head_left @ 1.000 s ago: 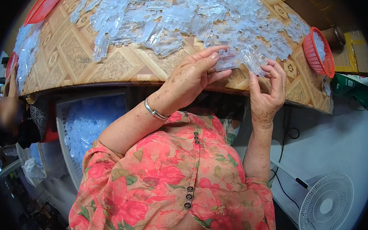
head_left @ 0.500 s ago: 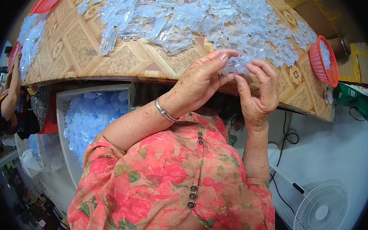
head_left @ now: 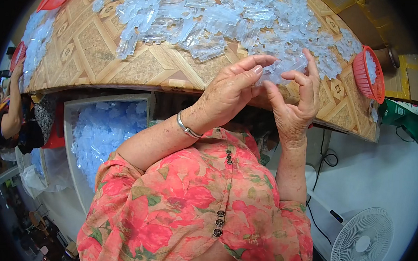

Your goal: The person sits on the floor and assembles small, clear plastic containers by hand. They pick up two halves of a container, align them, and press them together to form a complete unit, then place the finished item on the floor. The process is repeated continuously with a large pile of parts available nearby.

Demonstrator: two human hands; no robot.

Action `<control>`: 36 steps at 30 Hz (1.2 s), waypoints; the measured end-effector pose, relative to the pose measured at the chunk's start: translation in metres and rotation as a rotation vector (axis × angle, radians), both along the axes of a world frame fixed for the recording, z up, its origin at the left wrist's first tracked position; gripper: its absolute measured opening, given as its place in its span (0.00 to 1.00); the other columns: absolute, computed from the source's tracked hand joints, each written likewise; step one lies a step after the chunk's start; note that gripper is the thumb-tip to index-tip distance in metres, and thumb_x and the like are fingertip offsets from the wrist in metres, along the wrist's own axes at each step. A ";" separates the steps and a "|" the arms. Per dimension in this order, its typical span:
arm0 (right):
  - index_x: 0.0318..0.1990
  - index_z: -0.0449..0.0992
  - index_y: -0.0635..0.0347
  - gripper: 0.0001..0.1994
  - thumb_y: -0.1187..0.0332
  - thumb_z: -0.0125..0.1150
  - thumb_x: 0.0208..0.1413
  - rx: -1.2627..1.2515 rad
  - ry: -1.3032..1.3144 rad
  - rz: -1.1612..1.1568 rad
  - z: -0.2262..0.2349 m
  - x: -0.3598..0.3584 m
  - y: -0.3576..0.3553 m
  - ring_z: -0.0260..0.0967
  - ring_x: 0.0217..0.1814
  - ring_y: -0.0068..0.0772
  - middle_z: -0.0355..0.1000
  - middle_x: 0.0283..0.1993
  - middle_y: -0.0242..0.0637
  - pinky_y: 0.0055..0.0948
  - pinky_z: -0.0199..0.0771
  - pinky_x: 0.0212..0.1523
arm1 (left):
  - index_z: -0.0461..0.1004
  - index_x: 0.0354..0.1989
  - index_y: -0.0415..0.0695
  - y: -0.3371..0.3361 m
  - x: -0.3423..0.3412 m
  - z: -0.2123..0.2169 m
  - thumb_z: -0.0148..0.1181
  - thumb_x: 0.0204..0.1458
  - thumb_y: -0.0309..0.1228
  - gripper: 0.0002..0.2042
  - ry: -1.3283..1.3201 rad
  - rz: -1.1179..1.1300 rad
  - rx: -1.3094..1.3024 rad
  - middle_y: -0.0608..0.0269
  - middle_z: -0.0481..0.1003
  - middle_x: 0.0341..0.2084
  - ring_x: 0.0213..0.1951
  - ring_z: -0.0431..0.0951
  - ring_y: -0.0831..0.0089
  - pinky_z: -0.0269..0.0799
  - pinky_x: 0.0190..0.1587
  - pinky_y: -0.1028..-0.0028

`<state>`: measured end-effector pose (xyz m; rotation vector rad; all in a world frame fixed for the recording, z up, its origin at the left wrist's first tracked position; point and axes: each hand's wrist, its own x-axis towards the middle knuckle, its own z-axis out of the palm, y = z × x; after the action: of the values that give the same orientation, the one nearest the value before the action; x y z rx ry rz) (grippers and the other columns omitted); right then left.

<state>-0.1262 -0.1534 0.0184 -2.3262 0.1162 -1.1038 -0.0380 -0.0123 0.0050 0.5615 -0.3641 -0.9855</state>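
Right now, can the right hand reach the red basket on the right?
Probably yes: nothing tall seems to stand between the right hand and the red basket across the tabletop. But that hand is at some clear plastic pieces, so it may need to leave them.

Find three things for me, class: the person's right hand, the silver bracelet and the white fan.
Right hand [head_left: 295, 110]: head view, middle of the hand.
Silver bracelet [head_left: 184, 128]: head view, middle of the band.
White fan [head_left: 363, 242]: head view, hub of the grille.
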 end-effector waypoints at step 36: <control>0.67 0.62 0.63 0.43 0.66 0.79 0.42 0.133 0.029 0.098 -0.008 -0.007 0.011 0.66 0.67 0.45 0.65 0.69 0.44 0.39 0.67 0.66 | 0.51 0.74 0.40 0.006 -0.004 0.008 0.50 0.66 0.31 0.29 -0.250 0.004 0.039 0.63 0.54 0.72 0.69 0.57 0.73 0.58 0.68 0.70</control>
<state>-0.1331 -0.1426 0.0107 -2.2056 0.0827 -0.9838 -0.0425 -0.0060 0.0133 0.7230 -0.5662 -0.9216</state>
